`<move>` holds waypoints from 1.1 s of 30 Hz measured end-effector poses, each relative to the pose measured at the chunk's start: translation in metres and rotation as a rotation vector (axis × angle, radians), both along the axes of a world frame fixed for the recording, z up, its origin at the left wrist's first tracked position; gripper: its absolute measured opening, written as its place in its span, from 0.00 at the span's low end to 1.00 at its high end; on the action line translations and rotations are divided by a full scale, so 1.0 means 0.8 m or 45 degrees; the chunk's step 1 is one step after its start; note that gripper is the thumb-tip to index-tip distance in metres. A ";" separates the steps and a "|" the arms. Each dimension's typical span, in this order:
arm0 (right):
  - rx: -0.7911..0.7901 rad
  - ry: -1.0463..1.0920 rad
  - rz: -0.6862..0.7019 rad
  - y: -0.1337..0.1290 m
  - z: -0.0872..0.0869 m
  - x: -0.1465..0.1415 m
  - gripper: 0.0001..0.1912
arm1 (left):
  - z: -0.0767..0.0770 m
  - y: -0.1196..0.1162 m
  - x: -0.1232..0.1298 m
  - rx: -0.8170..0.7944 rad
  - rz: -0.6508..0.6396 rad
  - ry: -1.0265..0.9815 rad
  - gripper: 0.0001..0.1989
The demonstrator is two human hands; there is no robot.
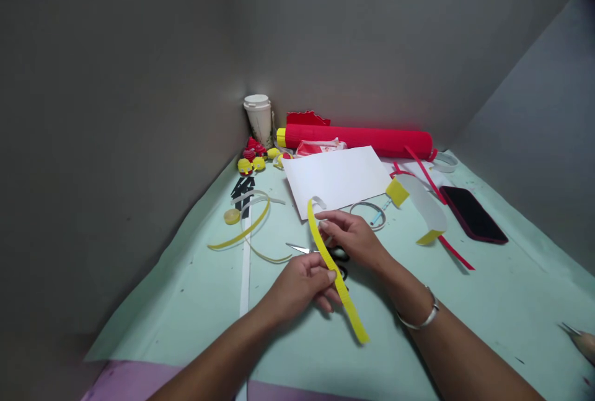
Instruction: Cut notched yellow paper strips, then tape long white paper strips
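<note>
A long yellow corrugated strip (341,289) slants across the middle, its upper end curled over and its lower end hanging free. My left hand (309,283) is closed on the strip, thumb on top and fingers beneath. Further up, my right hand (356,237) has its fingers pinched at the strip's right side, near the curled end; what lies between the fingertips is hard to make out. Black-handled scissors (302,248) lie beneath the strip and hands, their blades pointing left and their handles partly hidden.
Left are yellow strips (251,230), a tape roll (232,216), black pieces (244,189) and a white strip (245,277). Behind stand a cup (259,119), a red roll (362,139) and white paper (339,178). A phone (474,215) lies right; a pointed tool (581,342) is far right.
</note>
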State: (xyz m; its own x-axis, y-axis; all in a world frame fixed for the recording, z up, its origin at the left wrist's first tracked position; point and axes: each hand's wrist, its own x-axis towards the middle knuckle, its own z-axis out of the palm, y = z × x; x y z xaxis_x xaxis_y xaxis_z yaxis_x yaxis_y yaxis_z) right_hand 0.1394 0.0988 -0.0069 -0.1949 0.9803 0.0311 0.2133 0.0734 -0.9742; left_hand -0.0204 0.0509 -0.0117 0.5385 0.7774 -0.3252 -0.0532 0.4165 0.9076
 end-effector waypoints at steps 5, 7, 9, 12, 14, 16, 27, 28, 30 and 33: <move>0.147 -0.320 -0.009 0.004 -0.007 0.011 0.13 | 0.012 0.011 -0.011 0.106 0.338 -0.009 0.11; 0.180 -0.432 0.040 0.004 -0.009 0.011 0.11 | 0.017 0.016 -0.019 0.186 0.461 -0.023 0.10; 0.199 -0.530 0.097 0.002 -0.009 0.009 0.11 | 0.022 0.020 -0.027 0.267 0.580 -0.051 0.10; 0.224 -0.659 0.169 -0.001 -0.006 0.005 0.10 | 0.032 0.023 -0.039 0.378 0.708 -0.114 0.13; 0.235 -0.736 0.215 -0.004 -0.001 0.005 0.11 | 0.039 0.024 -0.045 0.427 0.757 -0.156 0.16; 0.240 -0.795 0.248 -0.009 0.007 0.006 0.12 | 0.045 0.023 -0.047 0.434 0.794 -0.177 0.17; 0.213 -1.270 0.306 -0.045 0.018 0.001 0.14 | 0.027 0.013 -0.028 0.215 0.802 0.004 0.10; 0.217 -1.272 0.292 -0.048 0.017 0.001 0.15 | 0.023 0.012 -0.026 0.207 0.803 0.018 0.10; 0.219 -1.266 0.261 -0.051 0.015 0.003 0.16 | 0.015 0.011 -0.025 0.192 0.789 0.046 0.10; 0.203 -1.238 0.208 -0.054 0.009 0.015 0.19 | 0.007 0.012 -0.028 0.182 0.766 0.085 0.10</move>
State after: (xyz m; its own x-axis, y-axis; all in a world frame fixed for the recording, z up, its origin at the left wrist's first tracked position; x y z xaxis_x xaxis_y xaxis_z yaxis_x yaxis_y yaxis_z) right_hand 0.1512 0.0559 0.0006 -0.3375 0.9375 -0.0846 0.8885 0.2876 -0.3575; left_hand -0.0429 0.0606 -0.0061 -0.0258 0.9767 -0.2132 -0.1820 0.2051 0.9617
